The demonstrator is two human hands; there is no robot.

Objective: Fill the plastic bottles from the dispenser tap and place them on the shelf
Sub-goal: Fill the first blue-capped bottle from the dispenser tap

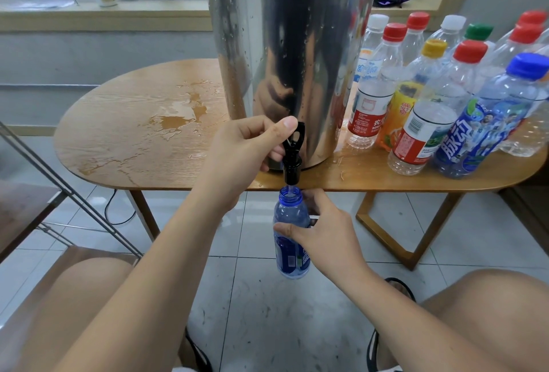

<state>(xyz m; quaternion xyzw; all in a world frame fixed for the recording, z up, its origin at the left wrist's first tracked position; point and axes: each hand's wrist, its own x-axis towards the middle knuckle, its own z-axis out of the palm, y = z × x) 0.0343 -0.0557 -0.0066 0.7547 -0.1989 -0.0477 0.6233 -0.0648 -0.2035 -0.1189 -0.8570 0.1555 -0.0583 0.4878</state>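
A tall steel dispenser [285,54] stands on the wooden table [124,122], its black tap [293,152] hanging over the front edge. My left hand [246,149] pinches the tap lever between thumb and curled fingers. Below the spout, my right hand [320,229] grips an uncapped blue plastic bottle [289,250] around its shoulder, holding it upright with its mouth right under the tap. A thin stream of water runs into the mouth. The bottle holds water up to near its shoulder.
Several capped plastic bottles [427,98] crowd the table right of the dispenser. Spilled water [178,116] lies on the table's left half. A metal-framed shelf [59,193] stands at the left. My bare knees flank a tiled floor [267,312].
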